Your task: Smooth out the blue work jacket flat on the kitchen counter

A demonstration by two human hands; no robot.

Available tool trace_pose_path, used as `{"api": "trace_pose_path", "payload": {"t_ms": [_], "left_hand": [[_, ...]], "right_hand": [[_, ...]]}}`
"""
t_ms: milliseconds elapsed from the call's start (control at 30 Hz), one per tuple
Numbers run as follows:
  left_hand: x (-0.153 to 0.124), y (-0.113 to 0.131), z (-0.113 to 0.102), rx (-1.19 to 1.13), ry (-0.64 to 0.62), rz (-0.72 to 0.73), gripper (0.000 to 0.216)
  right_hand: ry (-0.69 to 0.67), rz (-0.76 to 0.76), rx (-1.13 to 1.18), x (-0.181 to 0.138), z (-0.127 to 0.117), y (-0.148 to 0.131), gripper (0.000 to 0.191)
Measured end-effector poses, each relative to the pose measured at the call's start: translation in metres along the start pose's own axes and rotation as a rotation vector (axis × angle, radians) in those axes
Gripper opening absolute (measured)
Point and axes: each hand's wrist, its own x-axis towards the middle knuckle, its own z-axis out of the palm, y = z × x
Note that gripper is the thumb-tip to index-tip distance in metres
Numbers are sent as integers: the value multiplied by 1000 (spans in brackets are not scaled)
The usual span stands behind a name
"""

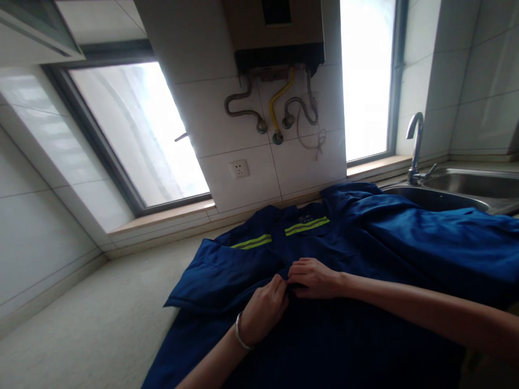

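A dark blue work jacket (227, 275) with yellow-green reflective strips on its chest lies spread over the counter. Both my hands meet at its front opening, below the strips. My left hand (265, 308), a silver bangle on its wrist, pinches the cloth near the middle. Right beside it, my right hand (310, 278) has its fingers curled onto the same bit of the front. The fingertips almost touch, and whatever small part of the fastening lies between them is hidden. One sleeve reaches left; the other side stretches right toward the sink.
The pale countertop (109, 308) shows on the left. A steel sink (478, 186) with a curved faucet (416, 146) stands at the back right, partly overlapped by the jacket. On the tiled wall are a water heater (279, 32) with pipes, a socket (239, 169) and two windows.
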Motion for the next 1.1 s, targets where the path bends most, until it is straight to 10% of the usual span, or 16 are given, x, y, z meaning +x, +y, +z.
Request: {"api": "trace_pose_path", "payload": {"t_ms": [800, 1000, 1100], "left_hand": [[5, -4, -12, -248, 48, -156, 15], [-7, -101, -98, -709, 85, -654, 27], [-44, -169, -146, -846, 316, -783, 30]], "right_hand": [[133, 66, 206, -1, -17, 7, 32], [407, 446, 406, -14, -16, 40, 24], [456, 560, 443, -16, -9, 52, 27]]}}
